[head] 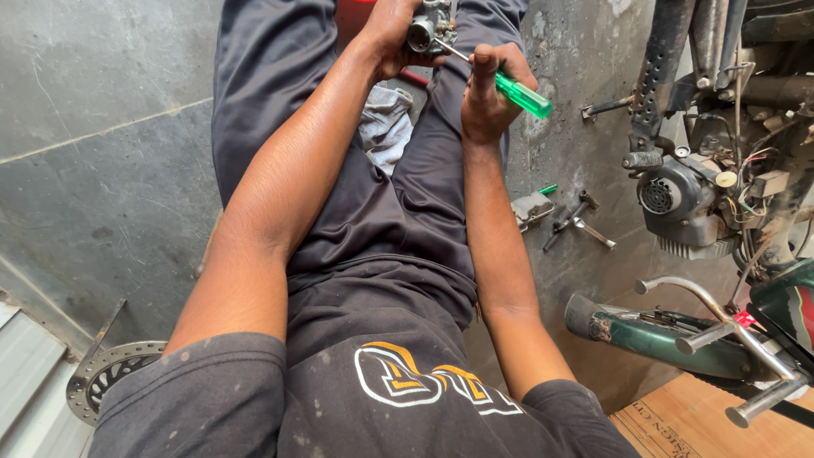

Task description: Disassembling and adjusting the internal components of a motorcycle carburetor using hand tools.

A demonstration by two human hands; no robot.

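Nearest to me, at the bottom left, a perforated round steel brake disc (106, 377) lies on the grey tiled floor (102, 170). At the bottom right sits a flat brown cardboard sheet (678, 420), with a dark green metal motorcycle part carrying chrome tubes (670, 335) just beyond it.

My lap, in dark trousers (373, 237), fills the middle, and both my bare forearms run away from me over it. A crumpled grey cloth rag (386, 123) lies between my knees.

Farther out on the right, a small grey metal block (532, 208) and a few loose steel hand tools (581, 222) rest on the floor, near a stripped motorcycle engine with tangled wires (704, 195).

At the far end, my left hand (392, 34) has its grip clamped around a small grey metal carburettor (428, 30), held up above my knees near the top edge of the view. My right hand (492, 89), just to the right of it, has its grip wrapped tight on a screwdriver with a translucent green plastic handle (519, 93); the thin steel shaft slants up left and its tip meets the carburettor.
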